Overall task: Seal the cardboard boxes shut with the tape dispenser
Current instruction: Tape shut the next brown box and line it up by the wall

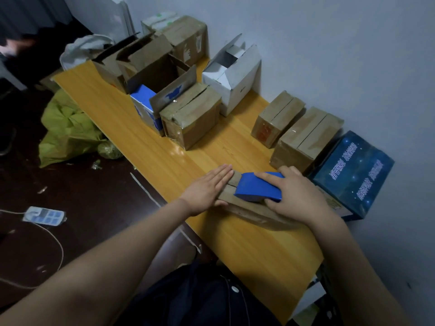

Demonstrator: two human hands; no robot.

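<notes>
The flat cardboard box [249, 209] lies on the wooden table [164, 151], close to the table's near edge, and both hands are on it. The blue tape dispenser [259, 188] sits on top of this box, over its centre seam. The right hand [296, 196] wraps around the dispenser from the right, with the index finger laid along its top and the thumb curled under its near side. The left hand [207, 189] rests flat on the box's left end, just beside the dispenser's nose, its fingers straight and pressed together. Whether tape is already stuck down beneath the dispenser cannot be told, as the tool probably hides it.

To the left of the box is bare tabletop. Beyond its right end a dark blue box [353, 172] stands very close, perhaps touching. Two brown boxes [303, 137] stand further back by the wall [329, 55]. A third brown box [193, 118] and a white box [233, 74] are well apart from the flat box, beyond its left end.
</notes>
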